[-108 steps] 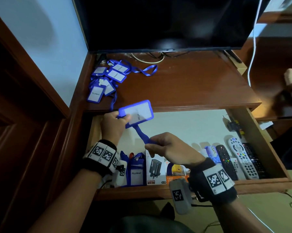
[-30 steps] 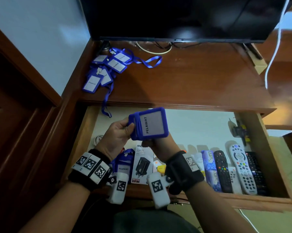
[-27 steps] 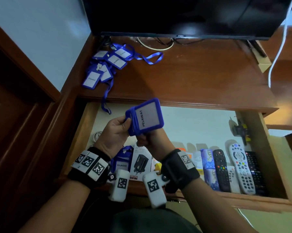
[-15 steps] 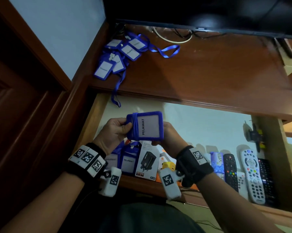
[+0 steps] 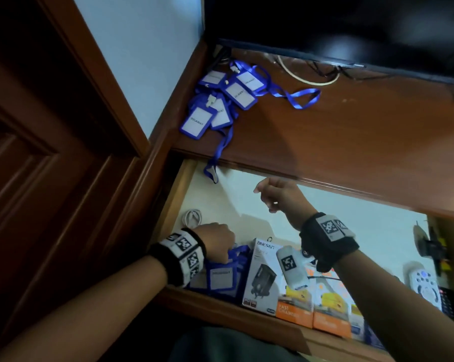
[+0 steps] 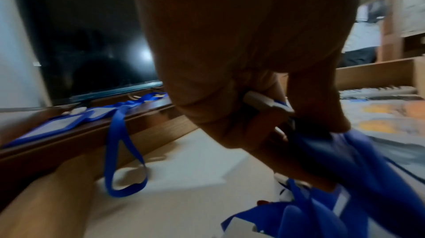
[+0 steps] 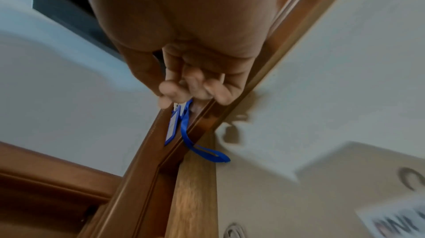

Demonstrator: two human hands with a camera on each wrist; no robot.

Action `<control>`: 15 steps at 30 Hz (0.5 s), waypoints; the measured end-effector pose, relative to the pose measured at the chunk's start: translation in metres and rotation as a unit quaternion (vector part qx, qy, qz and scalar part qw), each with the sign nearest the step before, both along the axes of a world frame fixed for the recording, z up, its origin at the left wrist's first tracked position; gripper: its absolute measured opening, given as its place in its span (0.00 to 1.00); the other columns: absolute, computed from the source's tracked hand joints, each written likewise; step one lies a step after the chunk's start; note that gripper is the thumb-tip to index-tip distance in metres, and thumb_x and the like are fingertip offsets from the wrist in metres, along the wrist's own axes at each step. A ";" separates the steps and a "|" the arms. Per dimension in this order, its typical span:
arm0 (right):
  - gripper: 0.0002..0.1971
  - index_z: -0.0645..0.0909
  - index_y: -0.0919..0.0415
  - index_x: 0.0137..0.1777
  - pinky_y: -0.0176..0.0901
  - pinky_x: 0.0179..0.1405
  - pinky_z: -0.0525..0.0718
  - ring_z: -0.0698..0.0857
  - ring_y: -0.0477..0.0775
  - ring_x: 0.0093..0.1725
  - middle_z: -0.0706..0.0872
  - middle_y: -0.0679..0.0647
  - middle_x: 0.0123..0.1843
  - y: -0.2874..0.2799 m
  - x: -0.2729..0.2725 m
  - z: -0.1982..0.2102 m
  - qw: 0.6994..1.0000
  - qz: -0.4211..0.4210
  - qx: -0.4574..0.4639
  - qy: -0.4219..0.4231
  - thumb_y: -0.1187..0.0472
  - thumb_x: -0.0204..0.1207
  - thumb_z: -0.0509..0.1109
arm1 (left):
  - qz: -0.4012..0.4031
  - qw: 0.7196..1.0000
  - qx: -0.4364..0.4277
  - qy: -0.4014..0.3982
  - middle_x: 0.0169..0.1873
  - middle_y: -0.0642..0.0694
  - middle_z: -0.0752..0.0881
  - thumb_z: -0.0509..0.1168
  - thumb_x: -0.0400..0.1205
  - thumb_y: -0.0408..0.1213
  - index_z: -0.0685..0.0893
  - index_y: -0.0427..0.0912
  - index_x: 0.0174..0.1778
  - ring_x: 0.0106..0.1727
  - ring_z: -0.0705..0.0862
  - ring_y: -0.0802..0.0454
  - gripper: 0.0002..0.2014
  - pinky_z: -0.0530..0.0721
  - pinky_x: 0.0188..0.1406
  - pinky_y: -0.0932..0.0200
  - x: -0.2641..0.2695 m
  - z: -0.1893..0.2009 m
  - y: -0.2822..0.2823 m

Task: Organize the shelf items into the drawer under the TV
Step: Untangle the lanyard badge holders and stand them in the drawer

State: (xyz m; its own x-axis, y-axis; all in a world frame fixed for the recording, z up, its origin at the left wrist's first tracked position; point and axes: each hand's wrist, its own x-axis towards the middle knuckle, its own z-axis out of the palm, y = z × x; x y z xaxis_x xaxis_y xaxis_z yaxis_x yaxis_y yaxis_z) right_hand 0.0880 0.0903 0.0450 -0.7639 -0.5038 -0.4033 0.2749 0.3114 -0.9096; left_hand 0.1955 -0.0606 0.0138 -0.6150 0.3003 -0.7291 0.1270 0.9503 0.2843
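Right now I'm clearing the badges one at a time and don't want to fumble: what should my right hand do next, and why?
Probably carry the right hand on up to the badge pile on the shelf and take the nearest one. It is empty and raised toward the shelf edge, while the left hand has its grip on a badge among those standing in the drawer.

Left wrist band (image 5: 180, 257): black cuff, white panels printed with black square-code markers.
Right wrist band (image 5: 327, 240): black strap, wider, grey-white panel with one square-code marker.
Right wrist camera pod (image 5: 291, 267): white, rounded, one black code marker on its face.
Forearms: bare, no sleeves visible.
Lap: dark garment, detail unclear.
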 end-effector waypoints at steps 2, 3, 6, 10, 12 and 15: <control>0.10 0.80 0.64 0.37 0.38 0.23 0.61 0.66 0.46 0.20 0.71 0.54 0.24 -0.019 -0.013 0.000 1.000 0.003 0.013 0.023 0.73 0.78 0.61 | -0.032 0.999 -0.007 0.011 0.31 0.39 0.77 0.65 0.80 0.41 0.71 0.41 0.24 0.32 0.77 0.42 0.18 0.76 0.34 0.53 -0.006 -0.003 0.007; 0.11 0.80 0.63 0.36 0.38 0.23 0.61 0.67 0.45 0.20 0.71 0.54 0.23 -0.029 -0.020 0.001 0.999 0.000 0.021 0.036 0.73 0.78 0.62 | -0.049 0.999 -0.011 0.008 0.32 0.41 0.78 0.66 0.80 0.42 0.74 0.40 0.26 0.34 0.79 0.42 0.17 0.77 0.35 0.53 -0.009 -0.006 0.008; 0.14 0.79 0.61 0.31 0.32 0.19 0.65 0.69 0.40 0.17 0.73 0.50 0.20 -0.050 -0.040 0.000 0.996 -0.013 0.041 0.083 0.74 0.76 0.65 | -0.068 0.998 -0.010 -0.014 0.50 0.40 0.85 0.67 0.80 0.50 0.85 0.36 0.49 0.50 0.84 0.41 0.18 0.83 0.46 0.50 -0.015 -0.022 0.005; 0.16 0.78 0.55 0.27 0.35 0.25 0.72 0.73 0.35 0.17 0.77 0.40 0.16 -0.072 -0.077 -0.006 0.985 -0.013 0.094 0.141 0.72 0.73 0.68 | -0.067 0.996 0.054 -0.015 0.61 0.44 0.83 0.69 0.79 0.49 0.81 0.43 0.65 0.60 0.82 0.43 0.22 0.80 0.53 0.52 -0.016 -0.033 0.005; 0.16 0.79 0.54 0.26 0.41 0.30 0.77 0.75 0.35 0.20 0.79 0.40 0.18 -0.081 -0.097 -0.010 0.975 -0.012 0.131 0.178 0.70 0.72 0.69 | -0.033 0.994 0.097 -0.026 0.64 0.45 0.81 0.70 0.79 0.46 0.78 0.44 0.69 0.62 0.80 0.44 0.23 0.77 0.53 0.54 -0.018 -0.037 0.005; 0.09 0.82 0.58 0.30 0.53 0.43 0.85 0.85 0.53 0.35 0.86 0.52 0.30 -0.097 -0.121 -0.008 0.957 0.000 0.182 0.227 0.66 0.71 0.66 | 0.033 0.989 0.144 -0.008 0.64 0.47 0.81 0.70 0.78 0.45 0.78 0.48 0.69 0.62 0.79 0.47 0.22 0.78 0.59 0.53 -0.027 -0.033 -0.008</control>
State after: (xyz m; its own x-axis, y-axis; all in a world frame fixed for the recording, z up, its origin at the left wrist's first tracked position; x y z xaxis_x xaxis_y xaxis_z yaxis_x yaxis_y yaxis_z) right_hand -0.0330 -0.0068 0.0369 -0.9022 -0.3926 -0.1786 -0.1220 0.6295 -0.7673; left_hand 0.1685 -0.0683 -0.0192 -0.6291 0.4568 -0.6289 0.0612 0.8356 0.5459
